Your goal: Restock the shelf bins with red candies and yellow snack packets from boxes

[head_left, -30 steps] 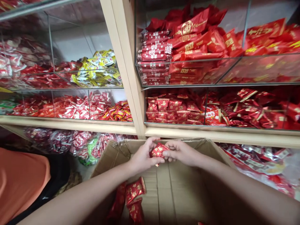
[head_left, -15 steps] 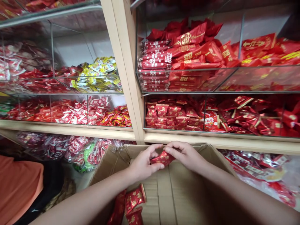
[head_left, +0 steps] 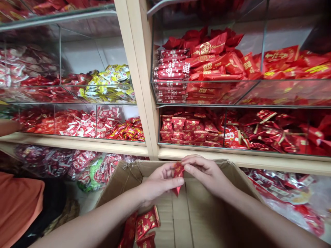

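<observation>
A small red wrapped packet with gold print [head_left: 178, 170] is held upright over the cardboard box [head_left: 207, 220]. My left hand [head_left: 161, 181] is closed around its middle, thumb on the near face. The fingers of my right hand [head_left: 204, 174] are bent together at the packet's upper right edge, and the thumb meets it there. Several like packets [head_left: 148, 222] lie in the box's lower left part, partly covered by my left forearm.
Shelf bins behind the box hold gold-printed red packets [head_left: 192, 125], larger red packets [head_left: 219, 65] and yellow-white packets [head_left: 108, 82]. Bagged sweets [head_left: 93, 170] sit below the left shelf. A person in an orange top [head_left: 19, 203] is at the left.
The packet has turned from lying sideways to standing upright between my hands. Another person's blurred hand has come in at the left edge by the shelf.
</observation>
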The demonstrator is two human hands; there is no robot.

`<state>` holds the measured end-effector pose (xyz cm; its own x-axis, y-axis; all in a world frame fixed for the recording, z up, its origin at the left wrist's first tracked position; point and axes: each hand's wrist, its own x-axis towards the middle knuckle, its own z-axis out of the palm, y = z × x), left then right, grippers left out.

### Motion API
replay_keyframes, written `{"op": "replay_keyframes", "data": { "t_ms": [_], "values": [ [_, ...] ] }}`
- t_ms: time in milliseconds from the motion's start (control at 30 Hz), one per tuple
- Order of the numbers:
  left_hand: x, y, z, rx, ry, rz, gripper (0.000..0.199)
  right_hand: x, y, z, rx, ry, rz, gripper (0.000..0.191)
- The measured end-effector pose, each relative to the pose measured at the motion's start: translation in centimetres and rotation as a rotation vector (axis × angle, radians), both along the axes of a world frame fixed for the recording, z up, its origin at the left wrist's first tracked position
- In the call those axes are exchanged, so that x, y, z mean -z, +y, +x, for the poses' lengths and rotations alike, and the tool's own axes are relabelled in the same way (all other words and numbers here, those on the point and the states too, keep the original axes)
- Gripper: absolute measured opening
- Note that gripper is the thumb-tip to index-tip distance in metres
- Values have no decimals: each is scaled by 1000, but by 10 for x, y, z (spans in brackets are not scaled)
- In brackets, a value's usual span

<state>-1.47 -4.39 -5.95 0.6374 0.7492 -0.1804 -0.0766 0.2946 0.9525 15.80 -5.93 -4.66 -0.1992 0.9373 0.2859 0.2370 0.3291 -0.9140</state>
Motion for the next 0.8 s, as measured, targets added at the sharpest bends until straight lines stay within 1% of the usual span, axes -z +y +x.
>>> {"op": "replay_keyframes", "data": {
  "t_ms": [67,133,167,233,267,333,400,467,533,600,633,700,767,800],
  "values": [
    [6,4,2,-125,3,183,48,2,2,-1,-2,147,-207,30],
    [10,8,2,-176,15,302,49,3,3,-1,-60,217,-377,35],
    [11,10,2,-188,30,347,48,4,4,-2,-107,215,-414,33],
    [13,10,2,-196,75,438,49,7,6,-2,-171,181,-420,29],
    [14,10,2,-192,102,478,50,8,6,-3,-173,165,-413,28],
    [15,7,2,-186,133,518,57,10,7,-2,-129,138,-387,26],
    [18,2,2,-185,140,519,63,10,7,0,-86,72,-328,25],
    [23,-4,1,-186,163,507,62,5,6,6,-53,-54,-216,23],
    [30,-12,0,-168,251,518,55,-6,5,15,-17,-193,-86,20],
    [35,-21,0,-83,361,556,48,-22,4,26,61,-282,43,19],
    [37,-27,0,-20,402,586,46,-31,4,33,135,-302,115,19],
    [36,-37,1,106,433,680,47,-49,7,48,354,-343,285,18],
    [33,-45,3,249,427,782,49,-63,15,62,573,-448,454,18],
    [32,-48,4,327,425,824,49,-67,20,69,648,-519,522,17]
  ]
}}
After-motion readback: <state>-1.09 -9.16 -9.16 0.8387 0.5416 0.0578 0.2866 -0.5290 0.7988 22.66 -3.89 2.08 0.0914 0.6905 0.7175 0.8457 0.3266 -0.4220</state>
